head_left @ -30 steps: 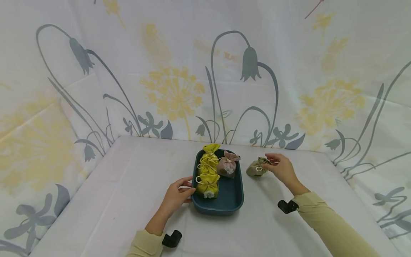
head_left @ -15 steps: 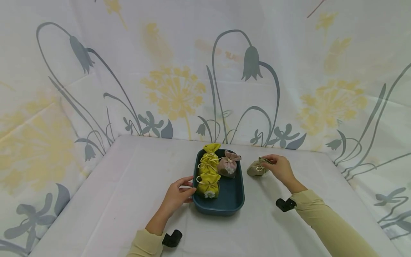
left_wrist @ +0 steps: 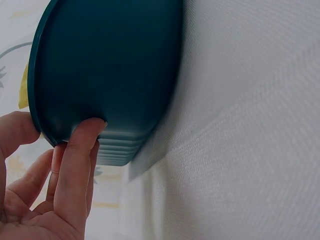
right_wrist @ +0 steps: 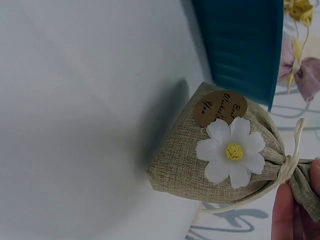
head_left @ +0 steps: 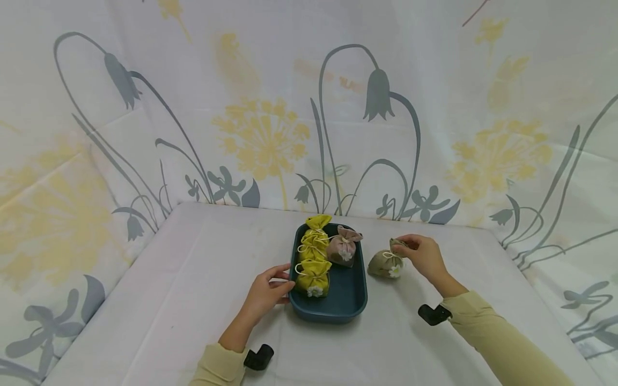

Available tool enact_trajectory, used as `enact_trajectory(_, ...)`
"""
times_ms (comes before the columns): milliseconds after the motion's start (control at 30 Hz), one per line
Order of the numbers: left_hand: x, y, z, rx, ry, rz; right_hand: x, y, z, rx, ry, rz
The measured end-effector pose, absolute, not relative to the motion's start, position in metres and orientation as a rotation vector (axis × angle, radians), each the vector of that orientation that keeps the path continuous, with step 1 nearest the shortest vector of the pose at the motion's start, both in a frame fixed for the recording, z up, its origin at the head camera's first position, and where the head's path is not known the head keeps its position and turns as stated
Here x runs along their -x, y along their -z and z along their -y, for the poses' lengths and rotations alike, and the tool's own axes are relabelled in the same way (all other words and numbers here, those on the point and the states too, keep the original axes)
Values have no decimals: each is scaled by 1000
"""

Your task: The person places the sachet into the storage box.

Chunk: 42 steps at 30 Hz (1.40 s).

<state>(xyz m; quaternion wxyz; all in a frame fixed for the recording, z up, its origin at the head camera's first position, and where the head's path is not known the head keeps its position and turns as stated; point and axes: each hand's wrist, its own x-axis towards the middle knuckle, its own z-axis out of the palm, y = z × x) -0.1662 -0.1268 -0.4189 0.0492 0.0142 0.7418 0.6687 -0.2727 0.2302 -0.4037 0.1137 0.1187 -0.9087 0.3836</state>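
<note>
My right hand [head_left: 426, 258] pinches the gathered neck of a beige drawstring pouch [head_left: 380, 264], just right of the dark teal tray [head_left: 344, 296]. In the right wrist view, the pouch [right_wrist: 182, 167] bears a white fabric flower and a round brown tag, and its shadow falls on the cloth beside it. My left hand [head_left: 264, 292] grips the tray's left rim. The left wrist view shows the thumb at the rim and a finger [left_wrist: 77, 160] against the outer wall. Inside the tray, yellow pouches [head_left: 315, 276] line the left side, and a pinkish pouch [head_left: 343, 252] sits at the back right.
A white cloth [head_left: 193, 289] covers the table. Behind and beside it hangs a flower-printed curtain [head_left: 270, 64]. Black wrist cameras are strapped over both sleeves [head_left: 502, 338].
The beige pouch has been raised by its neck and now hangs more upright, its white flower turned into view. My left hand and the tray have stayed put.
</note>
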Motion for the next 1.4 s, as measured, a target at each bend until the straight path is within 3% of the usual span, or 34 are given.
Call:
enact_trajectory(1000,163,416,126,-32,-2025,-2282,245,359,-211,-454,-1181,2501)
enact_trajectory(1400,179,447,129,-36,-2046,-2267,247,350,-187,-532,-1253,2461)
